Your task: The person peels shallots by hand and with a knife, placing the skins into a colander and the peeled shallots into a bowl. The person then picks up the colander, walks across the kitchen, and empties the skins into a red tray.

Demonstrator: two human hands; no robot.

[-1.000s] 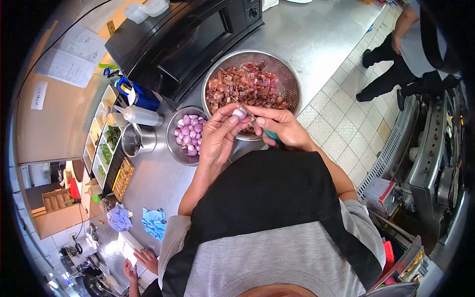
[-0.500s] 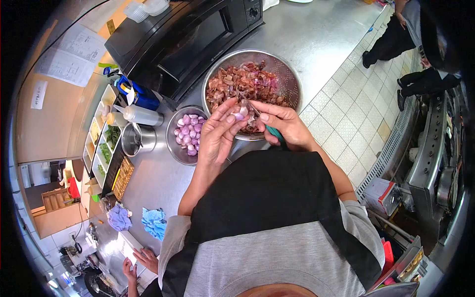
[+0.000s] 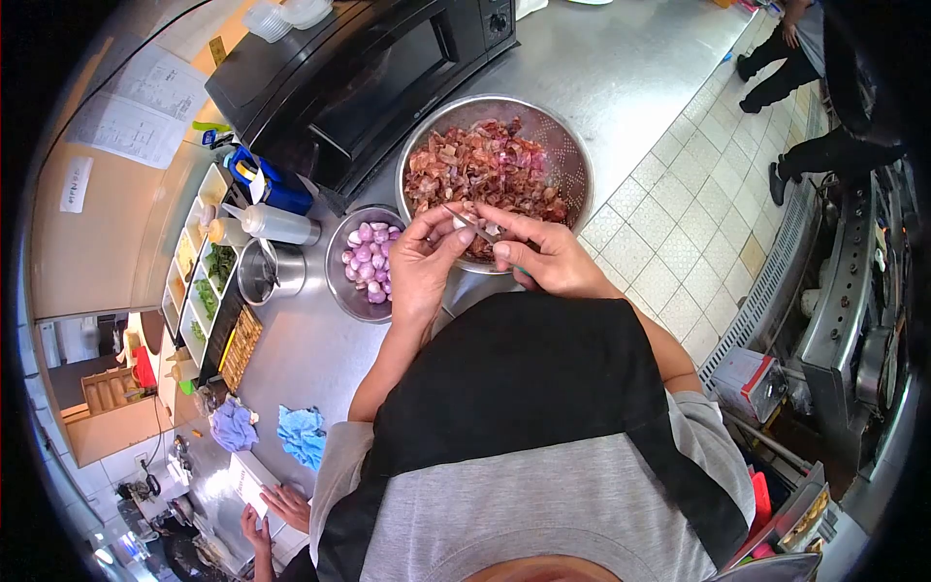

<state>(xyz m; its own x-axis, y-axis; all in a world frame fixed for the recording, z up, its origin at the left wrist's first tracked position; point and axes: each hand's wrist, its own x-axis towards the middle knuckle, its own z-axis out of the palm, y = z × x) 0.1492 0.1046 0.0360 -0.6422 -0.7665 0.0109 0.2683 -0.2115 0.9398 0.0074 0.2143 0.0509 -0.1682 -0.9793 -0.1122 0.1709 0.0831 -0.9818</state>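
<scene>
head view: left hand point(image 3: 424, 260) pinches a small shallot point(image 3: 458, 224), mostly hidden by its fingers, over the near rim of the colander point(image 3: 574, 155) of red skins; right hand point(image 3: 548, 257) is closed round a knife point(image 3: 472, 225), blade at the shallot; a bowl point(image 3: 332, 257) of peeled ones sits just beside

The bench point(image 3: 621, 68) is brushed steel with a dull shine. The far colander point(image 3: 572, 160) is perforated metal, heaped with dry, papery skins point(image 3: 485, 160). The left bowl point(image 3: 333, 276) is polished metal and its peeled shallots point(image 3: 369, 260) look smooth and glossy. The held shallot point(image 3: 460, 222) is pale and smooth. The knife point(image 3: 472, 225) blade is bare metal. The microwave point(image 3: 369, 68) is glossy black. The near-left cloths point(image 3: 303, 435) are soft and blue.
</scene>
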